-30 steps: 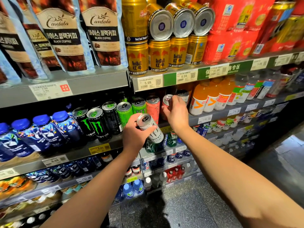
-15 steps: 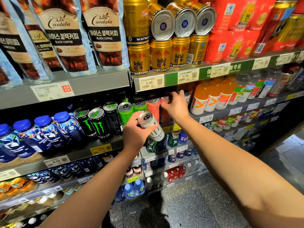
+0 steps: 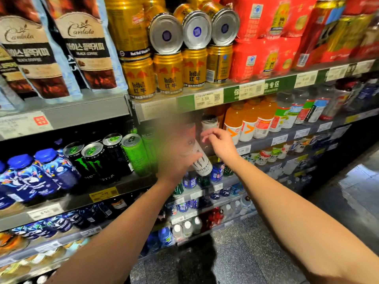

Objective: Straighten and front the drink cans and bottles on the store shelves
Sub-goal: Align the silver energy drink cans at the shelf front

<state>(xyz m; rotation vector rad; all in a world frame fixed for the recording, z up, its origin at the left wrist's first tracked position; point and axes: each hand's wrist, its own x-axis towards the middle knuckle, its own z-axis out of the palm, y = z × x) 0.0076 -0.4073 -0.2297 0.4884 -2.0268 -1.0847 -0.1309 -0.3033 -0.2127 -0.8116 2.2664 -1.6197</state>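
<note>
Head view takes in a tall run of store shelves [image 3: 67, 111], with coffee pouches [image 3: 88, 52] at ten o'clock, gold Red Bull cans [image 3: 168, 74] at twelve, and orange juice bottles [image 3: 248, 119] just right of centre. Below them, at nine o'clock, a row of black and green Monster cans [image 3: 98, 160] stands beside blue-capped bottles [image 3: 47, 173]. Near the middle, the left hand [image 3: 176, 162], badly motion-blurred, is wrapped around a white Monster can [image 3: 202, 163], which tilts with its top toward eleven o'clock, in front of the shelf edge rather than standing on it. Just at its one o'clock, the right hand [image 3: 220, 143] hangs loosely curled with nothing in it, fingertips [image 3: 205, 138] close to a pale can [image 3: 209, 123] set back in the shelf. The step in hand looks like making a slot for the white can: the free hand seems placed to shift or steady the cans at the back. Next, the can likely needs to be righted, turned logo-forward and set upright at the front of the gap, taking care not to knock the neighbours.
</note>
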